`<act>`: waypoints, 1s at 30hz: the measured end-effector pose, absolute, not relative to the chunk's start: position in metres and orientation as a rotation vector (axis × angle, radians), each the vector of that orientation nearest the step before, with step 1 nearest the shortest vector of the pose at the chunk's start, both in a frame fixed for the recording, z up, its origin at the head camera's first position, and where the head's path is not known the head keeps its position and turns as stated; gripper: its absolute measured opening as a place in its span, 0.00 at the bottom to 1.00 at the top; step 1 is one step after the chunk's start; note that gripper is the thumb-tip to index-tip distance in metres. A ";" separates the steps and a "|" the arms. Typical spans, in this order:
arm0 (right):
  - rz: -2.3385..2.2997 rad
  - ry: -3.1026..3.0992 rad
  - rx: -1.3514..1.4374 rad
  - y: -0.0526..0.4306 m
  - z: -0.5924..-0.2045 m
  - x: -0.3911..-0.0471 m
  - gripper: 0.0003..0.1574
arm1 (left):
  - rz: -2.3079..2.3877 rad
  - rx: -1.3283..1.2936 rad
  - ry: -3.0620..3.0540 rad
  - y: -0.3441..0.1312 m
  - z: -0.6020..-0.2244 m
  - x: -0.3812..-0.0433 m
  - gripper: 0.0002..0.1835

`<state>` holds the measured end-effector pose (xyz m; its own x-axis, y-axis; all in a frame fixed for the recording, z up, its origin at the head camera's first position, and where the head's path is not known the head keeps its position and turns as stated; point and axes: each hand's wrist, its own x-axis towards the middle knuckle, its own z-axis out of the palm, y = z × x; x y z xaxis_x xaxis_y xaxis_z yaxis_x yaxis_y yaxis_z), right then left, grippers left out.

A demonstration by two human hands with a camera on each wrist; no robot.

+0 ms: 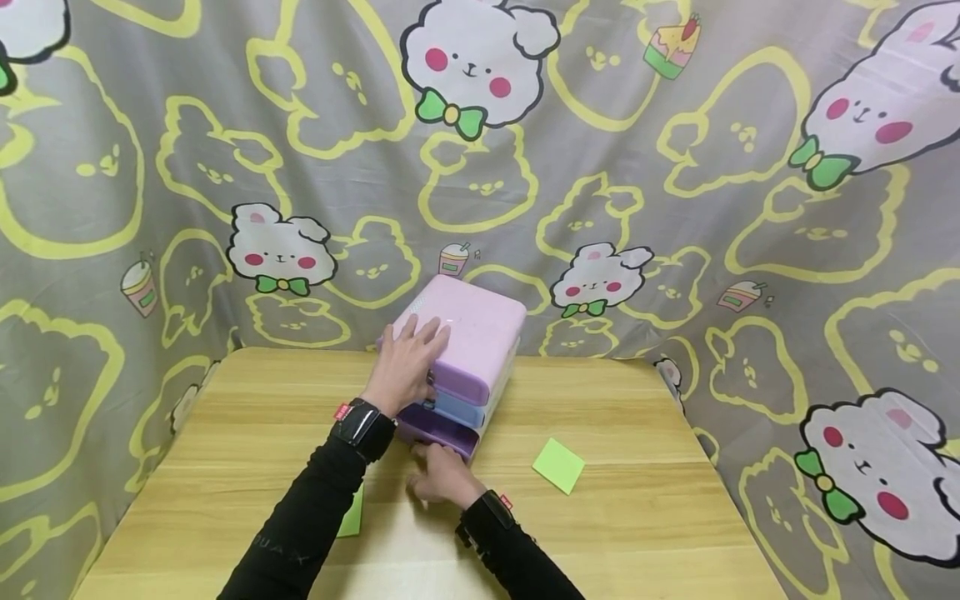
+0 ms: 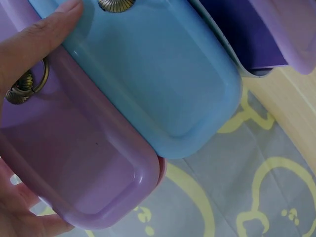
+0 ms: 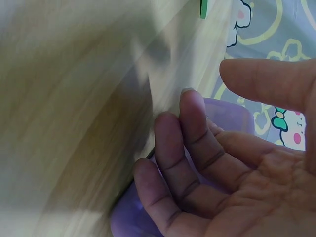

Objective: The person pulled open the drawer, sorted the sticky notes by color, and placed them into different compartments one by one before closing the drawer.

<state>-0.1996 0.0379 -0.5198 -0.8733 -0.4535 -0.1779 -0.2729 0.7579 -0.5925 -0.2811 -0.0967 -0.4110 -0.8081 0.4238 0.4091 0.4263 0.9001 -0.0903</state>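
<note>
A small drawer cabinet (image 1: 480, 321) with a pink top stands at the back of the table, turned at an angle. My left hand (image 1: 403, 362) grips its upper left edge, fingers spread over the top. In the left wrist view the thumb (image 2: 37, 42) lies across the front, by the blue middle drawer (image 2: 153, 69) and the purple top drawer (image 2: 84, 163). The bottom purple drawer (image 1: 442, 432) is pulled out, its inside dark. My right hand (image 1: 444, 477) is at that drawer's front, fingers (image 3: 170, 143) loosely bent and thumb apart; the index fingertip's contact is hidden.
A green sticky pad (image 1: 558, 465) lies on the wooden table (image 1: 637, 517) right of the cabinet. Another green pad (image 1: 351, 515) is partly covered by the left forearm. A patterned grey curtain (image 1: 360, 183) hangs close behind the table. Metal ring pulls (image 2: 19, 91) stick out from the drawer fronts.
</note>
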 end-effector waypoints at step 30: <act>-1.032 2.423 -0.492 0.025 -0.511 -0.175 0.35 | 0.105 -0.765 -2.609 -0.101 -0.413 -0.285 0.68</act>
